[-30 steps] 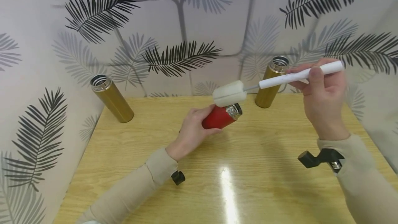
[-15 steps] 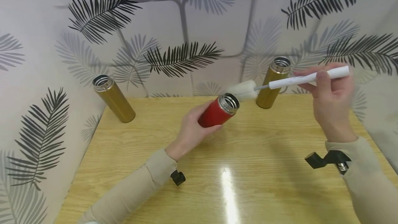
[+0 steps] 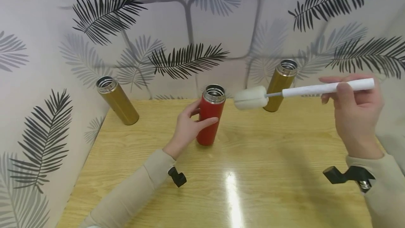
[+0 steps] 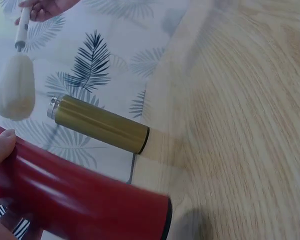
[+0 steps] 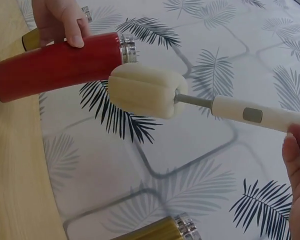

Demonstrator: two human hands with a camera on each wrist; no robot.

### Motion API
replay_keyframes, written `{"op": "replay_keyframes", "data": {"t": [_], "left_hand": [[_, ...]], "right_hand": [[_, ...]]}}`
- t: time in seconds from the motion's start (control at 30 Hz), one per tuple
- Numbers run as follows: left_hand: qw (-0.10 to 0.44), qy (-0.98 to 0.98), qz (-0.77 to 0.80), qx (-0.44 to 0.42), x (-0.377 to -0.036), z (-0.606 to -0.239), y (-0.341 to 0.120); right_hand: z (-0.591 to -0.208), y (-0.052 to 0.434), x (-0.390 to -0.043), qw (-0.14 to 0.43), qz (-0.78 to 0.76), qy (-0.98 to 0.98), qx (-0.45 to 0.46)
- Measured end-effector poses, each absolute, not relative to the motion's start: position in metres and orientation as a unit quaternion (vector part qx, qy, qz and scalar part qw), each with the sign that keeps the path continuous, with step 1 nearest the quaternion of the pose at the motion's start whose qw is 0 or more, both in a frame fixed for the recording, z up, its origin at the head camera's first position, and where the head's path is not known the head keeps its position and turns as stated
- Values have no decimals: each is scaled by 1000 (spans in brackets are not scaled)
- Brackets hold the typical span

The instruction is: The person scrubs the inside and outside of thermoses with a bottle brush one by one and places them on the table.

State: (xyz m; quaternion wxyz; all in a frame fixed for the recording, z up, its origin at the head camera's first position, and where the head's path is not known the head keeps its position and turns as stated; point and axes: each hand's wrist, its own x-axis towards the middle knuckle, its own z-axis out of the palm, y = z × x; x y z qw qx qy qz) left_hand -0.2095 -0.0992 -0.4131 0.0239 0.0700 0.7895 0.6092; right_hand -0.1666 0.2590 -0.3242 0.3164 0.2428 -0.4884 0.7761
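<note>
My left hand grips a red vacuum flask round its middle, thumb across the front. The flask stands nearly upright, its uncapped steel mouth facing up and its base close over the table. In my right hand is a sponge bottle brush, pinched by its white handle and held level in the air. Its cream sponge head points left, just right of the flask's neck and apart from it in the head view. The left wrist view shows the flask's black base rim.
Two gold uncapped flasks stand at the back of the wooden table: one on the left, one on the right behind the brush. A leaf-patterned wall covering rises directly behind the table.
My left hand has turned the red flask from tilted rightward to nearly upright. My right hand has moved right and slightly down with the brush, and the sponge now lies right of the flask.
</note>
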Motion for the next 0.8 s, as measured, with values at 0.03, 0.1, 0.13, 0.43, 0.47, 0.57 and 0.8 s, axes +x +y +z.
{"op": "replay_keyframes", "data": {"t": [0.03, 0.1, 0.13, 0.43, 0.47, 0.57, 0.8], "left_hand": [[32, 783, 618, 63, -210, -414, -100], [46, 764, 641, 50, -212, -415, -100], [54, 753, 655, 45, -213, -415, -100], [89, 694, 714, 36, -215, -418, -97], [90, 692, 716, 35, -215, -418, -96], [99, 684, 722, 36, -216, -418, -96], [116, 669, 733, 40, -216, -416, -99]], "right_hand": [[-323, 259, -164, 306, 787, -472, 254], [-321, 258, -161, 287, 804, -445, 272], [-321, 258, -160, 277, 812, -433, 277], [-334, 252, -154, 234, 809, -464, 273], [-335, 252, -154, 228, 810, -465, 275], [-340, 252, -155, 217, 807, -471, 281], [-354, 269, -160, 257, 633, -681, 262]]}}
